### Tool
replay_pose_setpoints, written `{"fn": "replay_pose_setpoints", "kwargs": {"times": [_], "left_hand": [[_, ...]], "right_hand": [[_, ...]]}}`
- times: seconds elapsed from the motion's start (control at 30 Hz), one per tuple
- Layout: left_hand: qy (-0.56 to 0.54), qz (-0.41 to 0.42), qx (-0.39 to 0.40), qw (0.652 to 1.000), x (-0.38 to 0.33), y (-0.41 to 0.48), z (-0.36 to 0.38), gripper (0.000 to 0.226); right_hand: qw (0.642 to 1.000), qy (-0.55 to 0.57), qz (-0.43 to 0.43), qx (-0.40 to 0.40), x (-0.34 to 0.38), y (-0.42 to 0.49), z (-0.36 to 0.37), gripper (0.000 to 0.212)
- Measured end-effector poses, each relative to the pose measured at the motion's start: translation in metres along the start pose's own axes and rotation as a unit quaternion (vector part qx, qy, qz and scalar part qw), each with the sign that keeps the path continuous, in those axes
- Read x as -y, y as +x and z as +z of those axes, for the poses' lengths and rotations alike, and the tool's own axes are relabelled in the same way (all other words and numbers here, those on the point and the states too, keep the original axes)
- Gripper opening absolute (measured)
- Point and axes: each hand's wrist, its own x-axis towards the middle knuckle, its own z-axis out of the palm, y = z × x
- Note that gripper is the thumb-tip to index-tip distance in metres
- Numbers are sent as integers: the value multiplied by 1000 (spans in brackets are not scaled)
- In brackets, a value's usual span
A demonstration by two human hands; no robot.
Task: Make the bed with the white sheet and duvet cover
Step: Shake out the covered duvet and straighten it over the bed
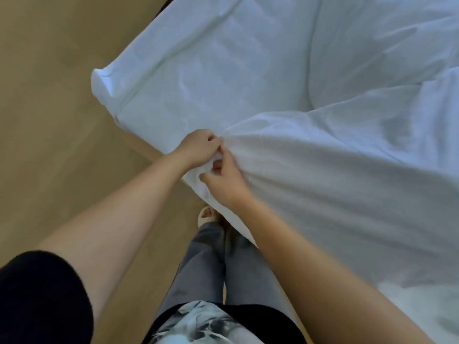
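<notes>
At bed's edge, left hand (pixel 198 147) and right hand (pixel 224 181) pinch duvet cover (pixel 323 170).

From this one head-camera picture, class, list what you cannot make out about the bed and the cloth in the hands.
1. Head view: the bunched corner of the duvet cover, hidden inside the left hand and right hand.
2. Head view: the far end of the sheet, cut off by the top edge.
3. Head view: the mattress, wholly covered by the sheet.
</notes>
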Motion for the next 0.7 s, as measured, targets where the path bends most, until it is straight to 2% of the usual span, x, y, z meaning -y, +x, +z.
{"fn": "replay_pose_setpoints", "kwargs": {"times": [0.07,0.13,0.23,0.33,0.4,0.47,0.57,0.63,0.7], "left_hand": [[-8,8,13,1000,4,3,-4,33],[6,12,69,998,9,-1,-8,25],[-3,-22,124,992,10,-10,-10,14],[106,15,160,981,2,1,-14,8],[156,22,176,972,0,9,-24,13],[202,29,155,967,4,16,-43,21],[309,76,50,947,27,34,-86,45],[293,70,-14,953,51,57,-129,47],[253,55,-32,965,62,68,-151,43]], "right_hand": [[1000,20,7,-2,0,7,-6,75],[999,27,20,-2,0,12,-10,69],[998,39,45,-6,3,11,-16,65],[999,-32,26,-15,10,9,-26,60],[996,-87,20,-19,18,12,-31,52],[994,-100,37,-28,31,19,-30,46],[994,-46,78,-67,60,44,-12,38],[991,-19,79,-103,93,81,17,32],[991,4,65,-121,121,113,35,29]]}}
